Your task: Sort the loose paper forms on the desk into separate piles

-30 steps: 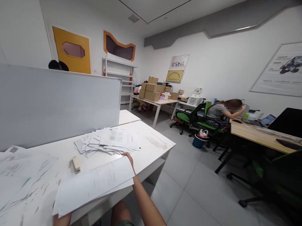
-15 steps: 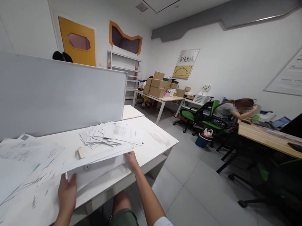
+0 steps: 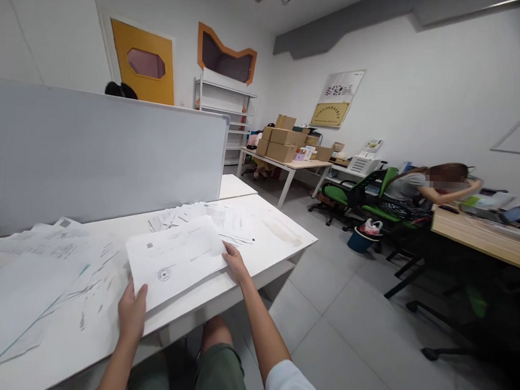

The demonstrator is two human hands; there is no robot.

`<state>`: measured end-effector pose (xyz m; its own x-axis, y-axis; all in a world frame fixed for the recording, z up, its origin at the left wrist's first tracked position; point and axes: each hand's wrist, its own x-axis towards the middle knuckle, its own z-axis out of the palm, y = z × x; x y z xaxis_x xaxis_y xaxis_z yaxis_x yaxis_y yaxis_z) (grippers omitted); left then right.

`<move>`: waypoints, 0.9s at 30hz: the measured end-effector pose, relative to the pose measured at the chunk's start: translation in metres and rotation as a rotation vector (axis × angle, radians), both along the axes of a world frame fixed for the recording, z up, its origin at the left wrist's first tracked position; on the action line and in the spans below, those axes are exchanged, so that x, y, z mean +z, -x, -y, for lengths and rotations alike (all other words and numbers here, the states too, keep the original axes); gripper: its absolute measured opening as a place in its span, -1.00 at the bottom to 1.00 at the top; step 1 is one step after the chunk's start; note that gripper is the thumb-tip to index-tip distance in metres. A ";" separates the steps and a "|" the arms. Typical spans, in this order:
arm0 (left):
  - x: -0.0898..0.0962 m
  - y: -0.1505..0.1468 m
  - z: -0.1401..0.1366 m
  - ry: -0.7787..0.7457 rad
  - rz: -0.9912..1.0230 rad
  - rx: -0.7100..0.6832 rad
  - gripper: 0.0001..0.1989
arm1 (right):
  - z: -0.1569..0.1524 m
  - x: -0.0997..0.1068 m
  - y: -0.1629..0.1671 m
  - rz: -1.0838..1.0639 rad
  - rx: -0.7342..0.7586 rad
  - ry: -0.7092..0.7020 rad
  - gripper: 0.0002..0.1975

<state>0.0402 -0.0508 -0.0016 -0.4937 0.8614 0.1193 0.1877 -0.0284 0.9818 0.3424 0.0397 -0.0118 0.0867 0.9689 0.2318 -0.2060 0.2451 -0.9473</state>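
Between my hands is a white paper sheet [image 3: 179, 260] with a round star stamp, faint print lines and a small square mark; whether it is one sheet or a few I cannot tell. My left hand [image 3: 132, 310] grips its left edge, thumb on top. My right hand [image 3: 236, 262] pinches the right edge. Behind the sheet, partly covered by it, lies a spread pile of printed papers [image 3: 231, 219] on the white desk [image 3: 280, 222]. More papers [image 3: 37, 266] overlap on the left side of the desk.
A white divider panel [image 3: 106, 154] stands along the desk's back. To the right are a blue bin [image 3: 364, 240], green chairs [image 3: 341, 193] and a person [image 3: 415, 187] leaning over a wooden desk [image 3: 478, 233]. Cardboard boxes [image 3: 283, 144] are stacked on a far table.
The held paper has tilted flatter, so its stamped face now shows upward. It covers the spot where a small pale block was visible. My view has turned slightly right and down.
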 end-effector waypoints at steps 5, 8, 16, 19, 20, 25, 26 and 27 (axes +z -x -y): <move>-0.004 0.000 0.006 -0.002 -0.029 -0.006 -0.47 | 0.008 -0.010 -0.001 -0.014 -0.002 0.036 -0.44; 0.000 -0.003 0.014 -0.021 -0.034 -0.029 -0.48 | 0.012 -0.015 -0.002 0.000 0.004 0.053 -0.41; 0.008 -0.008 0.025 -0.042 -0.020 -0.042 -0.49 | 0.016 -0.018 0.001 0.032 -0.031 0.072 -0.37; 0.007 -0.005 0.023 -0.034 -0.049 -0.057 -0.49 | 0.017 -0.012 0.004 0.030 -0.027 0.056 -0.35; 0.006 -0.004 0.022 -0.032 -0.060 -0.052 -0.49 | 0.017 -0.010 0.005 0.028 -0.028 0.051 -0.35; 0.004 0.001 0.014 -0.051 -0.055 -0.064 -0.49 | 0.017 0.002 0.010 0.014 -0.027 0.062 -0.39; 0.005 0.001 0.014 -0.051 -0.043 -0.072 -0.49 | 0.018 0.005 0.009 0.009 -0.014 0.078 -0.41; 0.006 0.000 0.014 -0.050 -0.033 -0.078 -0.50 | 0.019 0.007 0.008 0.007 0.010 0.104 -0.44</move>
